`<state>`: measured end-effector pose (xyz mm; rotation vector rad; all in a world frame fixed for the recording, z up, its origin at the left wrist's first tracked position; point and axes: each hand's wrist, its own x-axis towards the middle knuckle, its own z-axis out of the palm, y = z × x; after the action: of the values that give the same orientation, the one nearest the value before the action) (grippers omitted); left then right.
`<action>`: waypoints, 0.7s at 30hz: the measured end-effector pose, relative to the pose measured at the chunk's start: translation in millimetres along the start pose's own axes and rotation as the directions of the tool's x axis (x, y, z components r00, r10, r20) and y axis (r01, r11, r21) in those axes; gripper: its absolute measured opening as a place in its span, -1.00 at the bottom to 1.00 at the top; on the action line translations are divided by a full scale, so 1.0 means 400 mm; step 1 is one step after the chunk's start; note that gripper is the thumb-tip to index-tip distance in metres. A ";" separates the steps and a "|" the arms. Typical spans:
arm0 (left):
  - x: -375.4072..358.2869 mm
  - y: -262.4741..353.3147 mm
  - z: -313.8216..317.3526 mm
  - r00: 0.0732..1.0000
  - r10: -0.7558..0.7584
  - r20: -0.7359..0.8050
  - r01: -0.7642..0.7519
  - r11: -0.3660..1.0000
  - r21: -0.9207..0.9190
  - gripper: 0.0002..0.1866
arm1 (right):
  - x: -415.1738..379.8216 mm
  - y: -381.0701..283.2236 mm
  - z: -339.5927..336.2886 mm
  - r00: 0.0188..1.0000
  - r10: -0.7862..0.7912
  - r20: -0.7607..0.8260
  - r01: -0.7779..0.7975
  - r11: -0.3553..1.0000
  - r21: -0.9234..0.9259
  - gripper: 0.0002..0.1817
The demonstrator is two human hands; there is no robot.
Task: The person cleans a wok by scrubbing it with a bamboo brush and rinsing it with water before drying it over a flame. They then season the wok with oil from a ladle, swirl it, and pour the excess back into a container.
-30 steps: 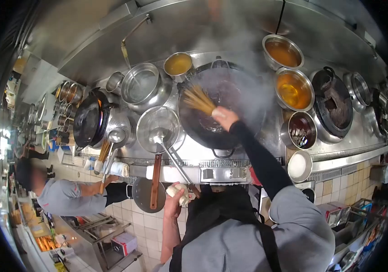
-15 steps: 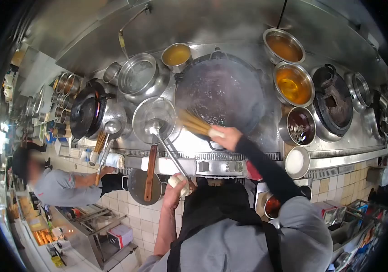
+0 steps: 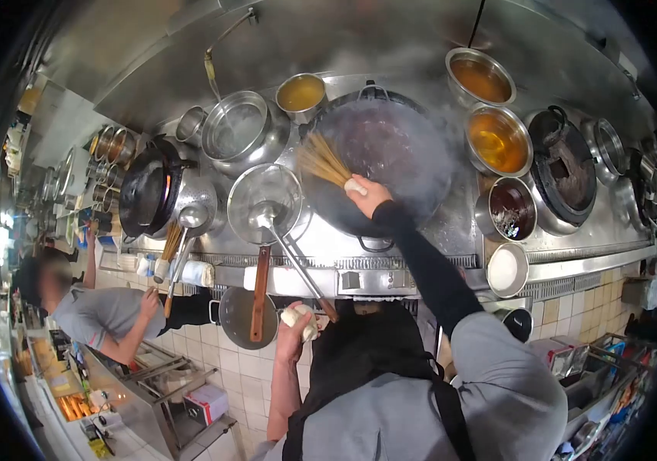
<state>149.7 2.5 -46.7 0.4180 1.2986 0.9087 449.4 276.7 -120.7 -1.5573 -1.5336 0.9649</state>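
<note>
My right hand (image 3: 372, 198) is closed on the pale handle of a bamboo wok brush (image 3: 324, 159). The brush's splayed bristles reach over the left side of a large dark wok (image 3: 420, 180), where liquid and steam show. Near my apron, my left hand (image 3: 290, 339) grips a bunched white cloth (image 3: 302, 320). Close by that hand, a long-handled metal ladle (image 3: 267, 217) rests with its bowl in a round wire strainer (image 3: 245, 188). The strainer's wooden handle hangs over a grey pot (image 3: 234, 316).
Steel bowls of amber liquid (image 3: 497, 144) and a dark sauce pot (image 3: 511, 209) stand right of the wok. Beyond them sits an unused-looking burner (image 3: 562, 173). A steel pot (image 3: 236, 131) stands left. A co-worker (image 3: 117, 315) stands at another wok (image 3: 144, 188).
My right hand has moved up over the wok, and the brush now points up and left. My left hand stays low with the cloth. The co-worker's arms have shifted.
</note>
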 end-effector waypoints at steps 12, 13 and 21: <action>-0.013 0.019 -0.037 0.999 -0.029 -0.018 0.028 0.999 -0.025 -0.48 | -0.158 -0.099 -0.690 0.919 0.213 0.331 -0.028 0.875 -0.484 -0.47; -0.010 0.013 -0.056 0.999 -0.023 -0.023 0.023 0.999 -0.037 -0.48 | -0.141 -0.103 -0.667 0.896 0.215 0.389 0.016 0.860 -0.511 -0.45; 0.028 0.025 -0.064 0.999 0.038 0.000 -0.038 0.999 -0.001 -0.46 | 0.053 -0.096 -0.081 0.989 0.149 -0.020 -0.144 0.899 -0.413 -0.32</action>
<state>122.4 11.7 -53.5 0.4430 1.2944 0.9410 461.3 298.6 -72.1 -1.9903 -1.7293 0.7588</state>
